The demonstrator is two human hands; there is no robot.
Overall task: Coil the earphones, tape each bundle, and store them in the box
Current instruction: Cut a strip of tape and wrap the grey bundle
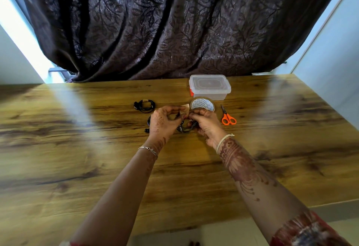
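Hands (165, 122) (206, 124) mid-table | pinching earphone coil (185, 128) | scissors (228, 117) just right

Beyond the fingers, a dark brown curtain (174, 26) with a leaf pattern, hanging in heavy folds down to the far edge of a wood-grain table (77, 148). Left of the fingers, a bright strip of daylight (17, 31) along a pale wall (13, 66). Right, another pale wall (334, 66). Soft glare streaks across the tabletop.
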